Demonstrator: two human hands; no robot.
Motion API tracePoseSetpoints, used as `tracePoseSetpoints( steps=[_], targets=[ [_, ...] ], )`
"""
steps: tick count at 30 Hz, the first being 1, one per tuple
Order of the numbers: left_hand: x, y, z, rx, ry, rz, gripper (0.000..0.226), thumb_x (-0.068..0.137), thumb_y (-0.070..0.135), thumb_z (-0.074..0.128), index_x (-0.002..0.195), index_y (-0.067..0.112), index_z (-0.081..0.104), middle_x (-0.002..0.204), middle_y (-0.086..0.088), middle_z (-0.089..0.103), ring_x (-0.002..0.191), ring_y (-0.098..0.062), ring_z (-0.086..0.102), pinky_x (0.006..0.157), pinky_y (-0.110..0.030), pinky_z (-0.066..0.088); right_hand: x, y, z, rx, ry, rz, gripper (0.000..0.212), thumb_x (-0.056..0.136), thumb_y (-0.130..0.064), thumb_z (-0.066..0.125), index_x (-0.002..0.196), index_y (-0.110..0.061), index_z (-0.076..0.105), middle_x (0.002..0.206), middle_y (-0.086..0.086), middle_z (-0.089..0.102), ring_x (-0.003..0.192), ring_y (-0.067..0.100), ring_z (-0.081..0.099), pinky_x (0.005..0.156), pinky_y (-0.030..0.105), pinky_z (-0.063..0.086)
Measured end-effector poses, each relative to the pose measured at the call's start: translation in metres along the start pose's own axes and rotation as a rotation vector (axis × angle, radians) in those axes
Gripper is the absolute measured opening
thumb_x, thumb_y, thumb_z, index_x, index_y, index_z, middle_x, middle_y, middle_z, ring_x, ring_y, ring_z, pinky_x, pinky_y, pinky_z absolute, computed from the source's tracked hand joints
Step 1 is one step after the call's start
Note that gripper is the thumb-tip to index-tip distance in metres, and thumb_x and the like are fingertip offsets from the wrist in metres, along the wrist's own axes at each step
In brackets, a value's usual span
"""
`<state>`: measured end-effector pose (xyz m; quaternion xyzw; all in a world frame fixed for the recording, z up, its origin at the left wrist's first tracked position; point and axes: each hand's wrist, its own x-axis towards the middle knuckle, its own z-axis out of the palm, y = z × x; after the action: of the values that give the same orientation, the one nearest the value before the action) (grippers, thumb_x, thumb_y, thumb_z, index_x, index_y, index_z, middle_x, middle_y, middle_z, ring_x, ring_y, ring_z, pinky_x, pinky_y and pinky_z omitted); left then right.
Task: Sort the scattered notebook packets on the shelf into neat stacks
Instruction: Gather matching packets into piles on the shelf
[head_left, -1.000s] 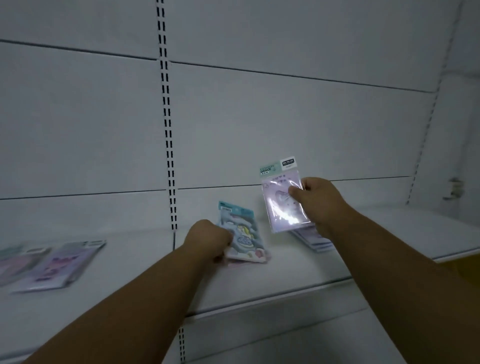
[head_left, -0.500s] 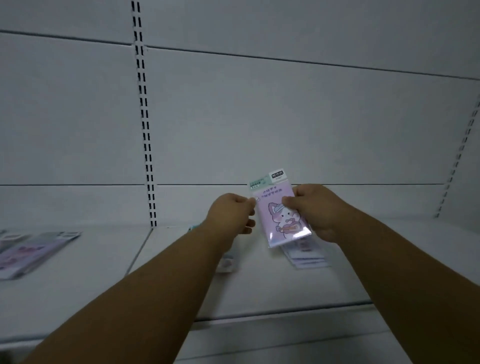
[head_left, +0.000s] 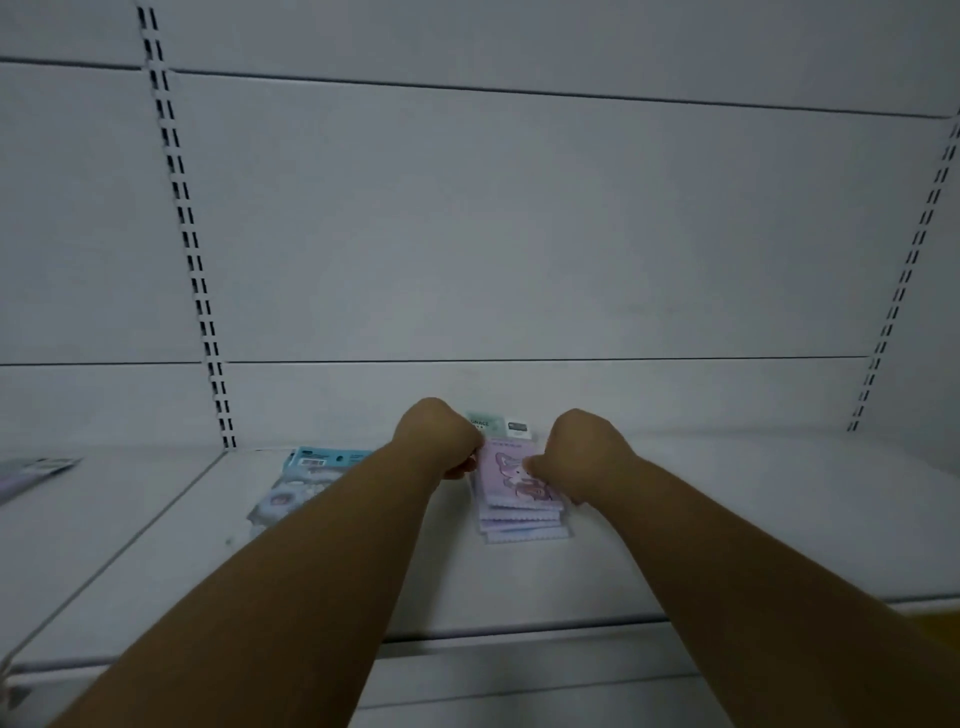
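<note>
Head view, referenced to the purple stack (head_left: 522, 512) on the shelf (head_left: 727, 519): far left lie loose packets (head_left: 31, 470); nearer left, a blue packet (head_left: 306, 483) waits unsorted. Left hand (head_left: 439, 439) and right hand (head_left: 584, 449) each pinch a side of the top packet (head_left: 506, 475), probably squaring it with the stack. Bare shelf extends rightward; the front edge is near.

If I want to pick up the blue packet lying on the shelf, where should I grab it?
Probably pinch the blue packet by its top header strip, coming from the left: it lies flat on the shelf, and the left forearm covers its right part, so the left edge and header are free.
</note>
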<state>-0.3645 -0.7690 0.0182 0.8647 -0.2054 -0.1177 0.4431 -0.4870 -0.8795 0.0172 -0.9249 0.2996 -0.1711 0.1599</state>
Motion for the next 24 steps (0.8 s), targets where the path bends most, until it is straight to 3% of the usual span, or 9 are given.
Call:
tracePoseSetpoints(
  steps=[4,7,11,17,24],
  targets=[
    [0.0,-0.006,0.007,0.38,0.176,0.137,0.036,0.074,0.039,0.077,0.071,0.016,0.049,0.071,0.0,0.057,0.07,-0.019,0.058,0.064,-0.028,0.046,-0.001,0.004,0.005,-0.04,0.034,-0.062,0.035,0.075,-0.038,0.071,0.063,-0.018,0.046,0.064,-0.001,0.051,0.055,0.009,0.044,0.047,0.023,0.027],
    [-0.003,-0.012,0.003,0.408,0.201,0.216,0.031,0.078,0.042,0.071,0.078,0.019,0.051,0.078,0.001,0.056,0.074,-0.017,0.054,0.066,-0.027,0.041,-0.003,-0.004,0.004,-0.046,0.091,-0.138,0.028,0.079,-0.041,0.068,0.087,-0.017,0.057,0.09,0.004,0.062,0.072,0.014,0.05,0.063,0.025,0.037],
    [-0.011,-0.03,-0.034,0.458,0.256,0.338,0.025,0.083,0.04,0.064,0.1,0.023,0.057,0.096,0.002,0.062,0.082,-0.015,0.053,0.072,-0.028,0.043,-0.01,-0.044,0.001,0.018,0.196,-0.33,0.046,0.08,-0.042,0.067,0.118,-0.02,0.055,0.113,0.005,0.056,0.096,0.02,0.057,0.079,0.032,0.048],
    [-0.048,-0.099,-0.161,0.567,0.4,0.373,0.028,0.082,0.046,0.062,0.102,0.027,0.059,0.096,0.006,0.061,0.084,-0.014,0.057,0.077,-0.03,0.051,-0.033,-0.179,0.007,0.044,0.274,-0.608,0.045,0.083,-0.042,0.062,0.122,-0.024,0.047,0.115,0.003,0.052,0.098,0.02,0.054,0.08,0.035,0.05],
    [-0.113,-0.24,-0.331,0.612,0.505,0.174,0.025,0.084,0.043,0.06,0.099,0.024,0.062,0.098,0.002,0.065,0.085,-0.014,0.058,0.079,-0.03,0.051,-0.089,-0.384,0.062,-0.047,0.249,-0.874,0.046,0.085,-0.045,0.055,0.121,-0.019,0.046,0.113,0.008,0.053,0.099,0.027,0.052,0.079,0.04,0.047]
  ],
)
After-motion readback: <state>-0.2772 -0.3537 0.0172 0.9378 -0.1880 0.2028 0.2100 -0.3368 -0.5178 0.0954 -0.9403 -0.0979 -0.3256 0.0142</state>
